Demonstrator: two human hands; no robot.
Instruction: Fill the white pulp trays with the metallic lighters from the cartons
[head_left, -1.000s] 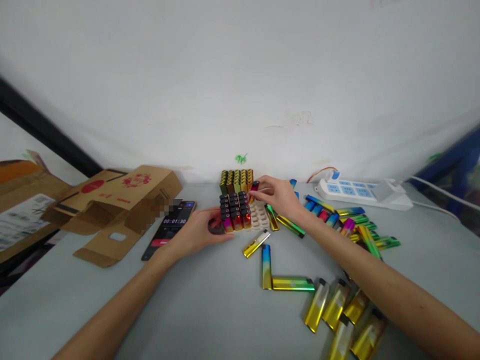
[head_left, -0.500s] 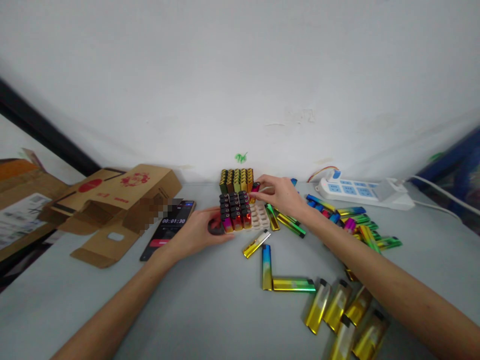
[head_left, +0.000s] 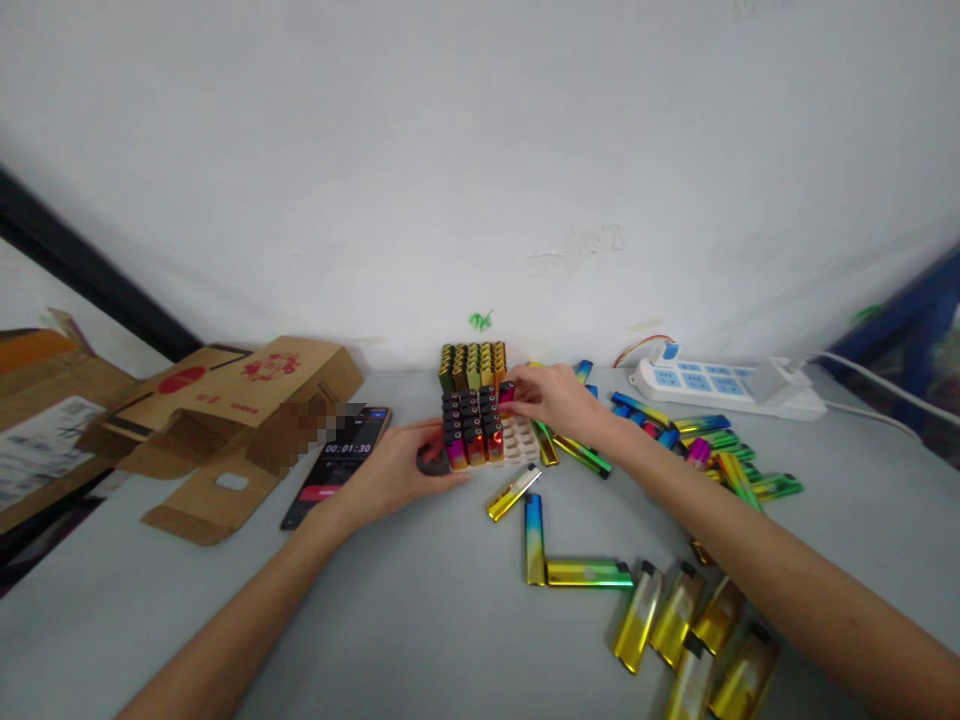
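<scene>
A pale tray (head_left: pixel 519 442) with rows of holes holds upright pink and red lighters (head_left: pixel 473 440) with black tops. My left hand (head_left: pixel 394 462) is curled round the tray's left side, thumb at the near corner. A dark rounded patch shows inside its grip, too unclear to name. At the back of the tray's fourth row, my right hand (head_left: pixel 561 402) pinches a pink-red lighter (head_left: pixel 507 394) upright between thumb and fingers. Its lower end is hidden. Behind stands a block of gold lighters (head_left: pixel 474 366). A silver-and-gold lighter (head_left: pixel 514 492) lies just in front of the tray.
Loose coloured lighters (head_left: pixel 739 475) lie in a heap on the right, with several gold ones (head_left: pixel 637 615) nearer me. A white power strip (head_left: pixel 720 385) is by the wall. To the left are a phone (head_left: pixel 341 460) and an opened cardboard box (head_left: pixel 300 375).
My right hand has come slightly down and left with the pink-red lighter, which now sits lower at the tray's back. My left hand keeps its place at the tray's side.
</scene>
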